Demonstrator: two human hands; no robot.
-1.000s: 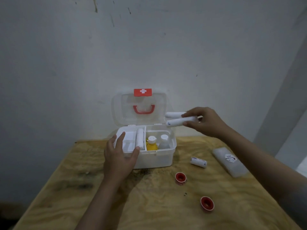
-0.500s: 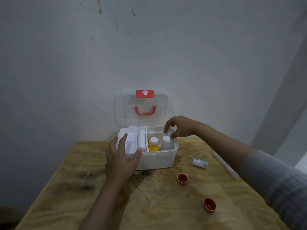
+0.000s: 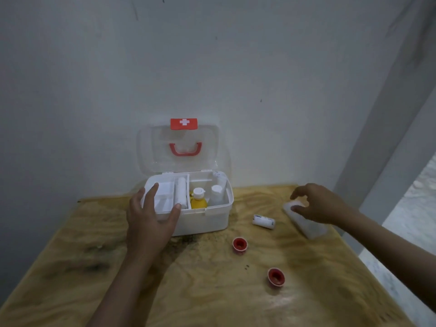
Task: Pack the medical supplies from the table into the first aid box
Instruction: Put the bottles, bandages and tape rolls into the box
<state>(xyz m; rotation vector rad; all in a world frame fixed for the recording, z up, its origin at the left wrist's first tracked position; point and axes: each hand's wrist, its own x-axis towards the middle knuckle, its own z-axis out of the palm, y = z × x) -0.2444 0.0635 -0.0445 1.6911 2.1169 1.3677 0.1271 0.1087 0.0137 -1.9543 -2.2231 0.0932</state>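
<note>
The white first aid box (image 3: pixel 203 221) stands open at the back of the wooden table (image 3: pixel 203 289), its clear lid upright against the wall. Inside are a white insert tray, a bandage roll (image 3: pixel 181 192), a yellow bottle (image 3: pixel 198 199) and a clear bottle (image 3: pixel 216 194). My left hand (image 3: pixel 151 218) grips the box's front left corner. My right hand (image 3: pixel 318 204) hovers with fingers spread over the clear plastic packet (image 3: pixel 306 223) at the right, thumb touching its near end. A small bandage roll (image 3: pixel 263 221) and two red tape rolls (image 3: pixel 240 244) (image 3: pixel 276 276) lie on the table.
A grey wall rises right behind the box. The table's right edge runs close to the packet, with floor below it. Dark stains mark the wood in front of the box.
My right hand put the white tubes into the box's right compartment, then swung right and down to the clear packet. My left hand stayed on the box.
</note>
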